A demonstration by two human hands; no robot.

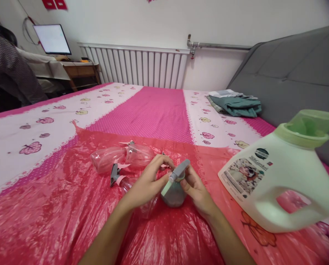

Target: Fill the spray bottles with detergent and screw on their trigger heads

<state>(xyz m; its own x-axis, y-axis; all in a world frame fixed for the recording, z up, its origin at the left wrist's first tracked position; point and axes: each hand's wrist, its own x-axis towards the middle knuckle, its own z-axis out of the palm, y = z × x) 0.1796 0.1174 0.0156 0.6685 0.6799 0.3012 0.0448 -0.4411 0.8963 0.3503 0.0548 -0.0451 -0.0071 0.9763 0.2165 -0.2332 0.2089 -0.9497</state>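
Observation:
Between my two hands stands a small spray bottle (pixel 173 197) with a grey spray head, a pale green trigger and a grey-green body. My left hand (pixel 153 180) bends its fingers round the left side of the neck, thumb near the trigger. From the other side, my right hand (pixel 196 187) closes its fingers at the neck below the spray head. Left of my hands lie clear pink spray bottles: one (pixel 107 159) at the back left, another (pixel 139 154) beside it, and one (pixel 125 180) with a grey head partly hidden by my left hand.
A large pale green detergent jug (pixel 280 180) stands at right on red plastic sheeting (pixel 56 221) over the bed. Folded clothes (pixel 234 103) lie near the grey headboard (pixel 288 70). At far left a person (pixel 10 66) is near a desk with a monitor (pixel 52 38); a radiator (pixel 136 66) lines the wall.

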